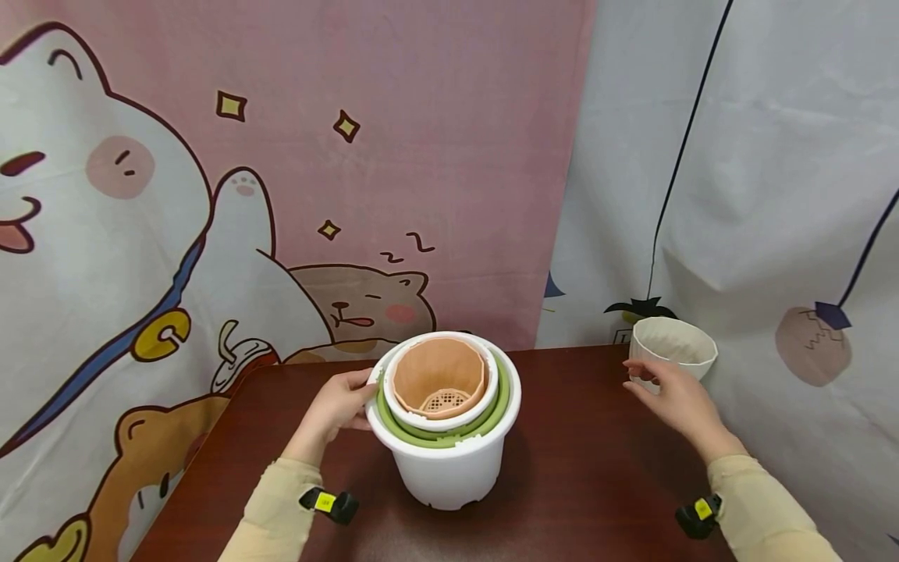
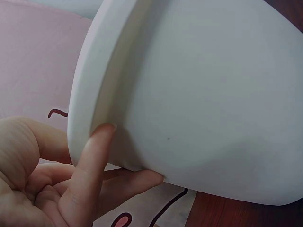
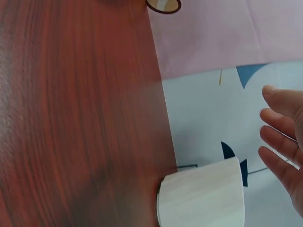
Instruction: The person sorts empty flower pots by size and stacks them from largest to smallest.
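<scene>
Several plastic flower pots are nested at the middle of the table. Outermost is a large white flower pot (image 1: 449,472), then a green pot (image 1: 435,442), a smaller white pot (image 1: 442,425) and a peach pot (image 1: 437,371) with a perforated bottom. My left hand (image 1: 342,406) pinches the large pot's rim from the left; the left wrist view shows fingertips on its outer wall (image 2: 203,94). At the back right, my right hand (image 1: 670,398) hovers by a cream pot (image 1: 674,342) with fingers loosely curved and nothing in them. In the right wrist view those fingers stand apart from the cream pot.
The dark red-brown table (image 1: 576,460) meets a hanging printed cloth (image 1: 477,172) with cartoon animals behind it. A pale cloth (image 1: 765,234) with printed hanging ornaments closes off the right side, right by the cream pot.
</scene>
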### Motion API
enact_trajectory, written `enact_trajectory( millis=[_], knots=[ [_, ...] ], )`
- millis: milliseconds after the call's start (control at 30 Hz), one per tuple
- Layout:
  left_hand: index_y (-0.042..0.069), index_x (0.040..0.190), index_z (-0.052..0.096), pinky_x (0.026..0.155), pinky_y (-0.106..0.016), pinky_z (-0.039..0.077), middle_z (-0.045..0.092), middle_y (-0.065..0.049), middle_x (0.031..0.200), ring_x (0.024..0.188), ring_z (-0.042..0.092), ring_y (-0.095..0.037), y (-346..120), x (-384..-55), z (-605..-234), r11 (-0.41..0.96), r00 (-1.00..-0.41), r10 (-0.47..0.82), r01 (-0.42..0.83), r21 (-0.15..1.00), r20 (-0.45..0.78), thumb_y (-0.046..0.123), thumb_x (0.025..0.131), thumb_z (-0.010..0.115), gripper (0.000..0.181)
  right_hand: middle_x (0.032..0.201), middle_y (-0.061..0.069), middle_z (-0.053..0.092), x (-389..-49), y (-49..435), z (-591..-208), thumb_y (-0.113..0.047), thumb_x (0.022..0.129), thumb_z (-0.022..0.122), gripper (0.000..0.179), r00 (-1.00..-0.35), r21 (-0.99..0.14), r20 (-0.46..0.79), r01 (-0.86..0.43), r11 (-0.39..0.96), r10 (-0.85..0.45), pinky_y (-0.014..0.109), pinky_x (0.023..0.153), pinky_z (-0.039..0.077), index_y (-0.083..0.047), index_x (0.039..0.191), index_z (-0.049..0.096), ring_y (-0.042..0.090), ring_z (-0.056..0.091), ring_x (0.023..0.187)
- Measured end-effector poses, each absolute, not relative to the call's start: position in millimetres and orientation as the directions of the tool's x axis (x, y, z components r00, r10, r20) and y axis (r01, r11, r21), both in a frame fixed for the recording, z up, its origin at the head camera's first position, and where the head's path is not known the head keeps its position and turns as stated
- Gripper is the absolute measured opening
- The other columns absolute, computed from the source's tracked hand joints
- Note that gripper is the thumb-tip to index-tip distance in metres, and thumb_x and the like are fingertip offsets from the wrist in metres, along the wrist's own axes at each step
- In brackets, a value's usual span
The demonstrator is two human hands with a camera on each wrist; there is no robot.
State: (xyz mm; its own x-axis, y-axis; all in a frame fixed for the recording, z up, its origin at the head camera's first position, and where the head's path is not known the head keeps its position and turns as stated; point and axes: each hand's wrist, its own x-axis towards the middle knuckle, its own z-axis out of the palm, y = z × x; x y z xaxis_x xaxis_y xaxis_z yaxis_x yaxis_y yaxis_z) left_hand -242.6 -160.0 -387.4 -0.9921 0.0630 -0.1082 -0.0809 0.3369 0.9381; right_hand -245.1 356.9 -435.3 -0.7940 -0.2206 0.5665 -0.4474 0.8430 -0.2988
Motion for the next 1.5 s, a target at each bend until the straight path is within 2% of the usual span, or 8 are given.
enact_trajectory(
  millis=[233,533,967,1200,1500],
  knots=[
    [-0.002,0.141,0.052,0.058,-0.039,0.061,0.068,-0.017,0.101,0.072,0.070,-0.024,-160,-242,-387,0.335,-0.992,0.059,-0.085,0.938,-0.111,0.011,0.099,0.058,0.044,0.093,0.016,0.071,-254,373,-432,-0.003,0.077,0.081,0.032,-0.770,-0.275,0.600,-0.454,0.847,-0.218,0.055,0.069,0.052,0.001,0.107,0.068,0.038,0.065,0.084],
    [-0.002,0.141,0.052,0.059,-0.039,0.061,0.068,-0.017,0.104,0.073,0.070,-0.024,-160,-242,-387,0.342,-0.992,0.057,-0.090,0.935,-0.116,0.012,0.099,0.058,0.044,0.095,0.021,0.070,-263,389,-425,-0.005,0.079,0.080,0.033,-0.802,-0.264,0.562,-0.403,0.876,-0.200,0.060,0.071,0.052,0.003,0.108,0.067,0.041,0.066,0.085],
    [-0.001,0.141,0.052,0.059,-0.039,0.061,0.068,-0.016,0.103,0.072,0.070,-0.024,-160,-243,-387,0.353,-0.991,0.055,-0.092,0.931,-0.119,0.013,0.099,0.059,0.045,0.100,0.024,0.068,-272,405,-425,-0.007,0.081,0.078,0.038,-0.837,-0.249,0.524,-0.331,0.910,-0.161,0.061,0.077,0.048,0.003,0.115,0.065,0.043,0.061,0.093],
    [-0.001,0.141,0.052,0.059,-0.039,0.061,0.068,-0.016,0.102,0.072,0.070,-0.024,-160,-243,-387,0.349,-0.992,0.053,-0.092,0.932,-0.117,0.012,0.099,0.059,0.044,0.111,0.027,0.064,-278,410,-427,-0.013,0.084,0.077,0.042,-0.887,-0.262,0.447,-0.254,0.931,-0.116,0.064,0.082,0.046,0.002,0.120,0.062,0.045,0.056,0.101],
    [-0.002,0.141,0.052,0.059,-0.039,0.061,0.068,-0.017,0.103,0.071,0.069,-0.024,-159,-243,-387,0.351,-0.992,0.051,-0.092,0.932,-0.118,0.011,0.099,0.058,0.044,0.120,0.029,0.061,-283,415,-435,-0.017,0.085,0.075,0.046,-0.909,-0.236,0.397,-0.232,0.944,-0.124,0.067,0.084,0.044,0.001,0.125,0.059,0.049,0.053,0.106]
  ],
)
